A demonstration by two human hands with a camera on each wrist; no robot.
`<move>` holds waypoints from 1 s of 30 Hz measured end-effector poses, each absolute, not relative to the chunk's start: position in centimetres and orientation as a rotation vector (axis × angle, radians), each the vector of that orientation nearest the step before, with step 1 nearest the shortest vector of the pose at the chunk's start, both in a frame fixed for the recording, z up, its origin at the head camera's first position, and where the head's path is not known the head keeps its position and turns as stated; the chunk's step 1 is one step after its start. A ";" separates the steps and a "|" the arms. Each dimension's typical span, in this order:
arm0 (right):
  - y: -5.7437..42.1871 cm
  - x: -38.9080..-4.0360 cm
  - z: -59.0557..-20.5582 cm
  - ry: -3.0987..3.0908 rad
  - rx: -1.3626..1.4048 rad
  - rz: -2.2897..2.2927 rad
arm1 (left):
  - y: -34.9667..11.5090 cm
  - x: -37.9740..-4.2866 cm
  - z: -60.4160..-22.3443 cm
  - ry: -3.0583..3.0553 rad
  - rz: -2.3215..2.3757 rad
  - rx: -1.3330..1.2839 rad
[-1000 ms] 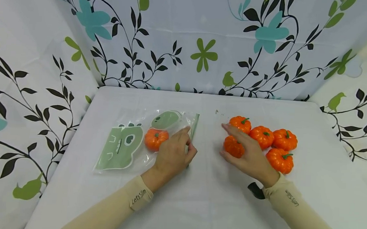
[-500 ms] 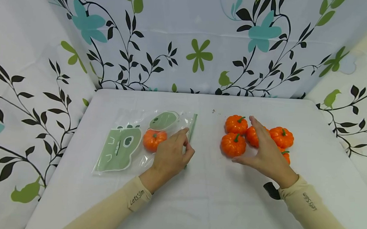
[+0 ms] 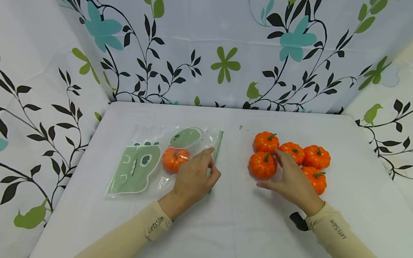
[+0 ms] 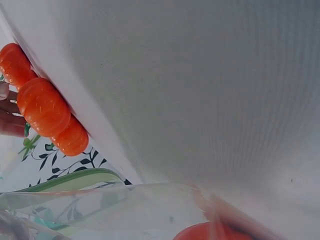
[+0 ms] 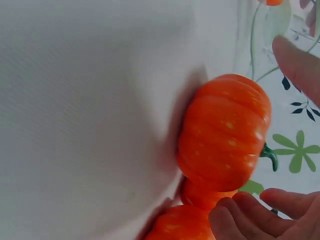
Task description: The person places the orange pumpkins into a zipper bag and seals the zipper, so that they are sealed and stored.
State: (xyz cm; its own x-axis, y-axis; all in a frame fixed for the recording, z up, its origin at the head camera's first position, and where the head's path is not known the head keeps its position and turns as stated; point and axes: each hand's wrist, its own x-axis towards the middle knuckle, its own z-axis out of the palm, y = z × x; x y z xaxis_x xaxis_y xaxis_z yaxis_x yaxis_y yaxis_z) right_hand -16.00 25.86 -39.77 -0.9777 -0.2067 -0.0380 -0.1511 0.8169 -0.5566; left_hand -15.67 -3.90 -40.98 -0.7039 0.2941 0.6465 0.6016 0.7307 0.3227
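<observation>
My left hand (image 3: 195, 177) pinches the open edge of a clear zip bag (image 3: 160, 181) printed with a green dinosaur. One orange toy pumpkin (image 3: 174, 159) lies inside the bag, beside my left fingers. In the left wrist view, the bag's clear film (image 4: 125, 202) stands raised at its mouth. My right hand (image 3: 293, 183) hovers at the right side of the front left pumpkin (image 3: 262, 165), thumb and fingers spread apart. In the right wrist view, this pumpkin (image 5: 225, 132) sits between the thumb (image 5: 300, 65) and the fingers (image 5: 265, 215), with a gap showing on the thumb side.
More orange pumpkins cluster on the white table (image 3: 235, 233): one behind at left (image 3: 265, 141), one in the middle (image 3: 293, 151), others at right (image 3: 317, 156). Floral curtains (image 3: 195, 25) close off the back and both sides.
My right hand has drawn back to the right from over the front left pumpkin, then brought its fingers lower near that pumpkin's side. My left hand stays at the bag's edge.
</observation>
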 end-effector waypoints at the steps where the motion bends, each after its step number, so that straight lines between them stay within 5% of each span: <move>1: 25.8 -16.0 -40.0 2.914 -0.286 -0.870 | -3.9 -15.7 -41.0 -2.363 -0.706 -0.676; 30: 21.3 -16.8 -41.5 2.771 -0.364 -1.216 | -4.3 -15.7 -40.7 -2.351 -0.677 -0.666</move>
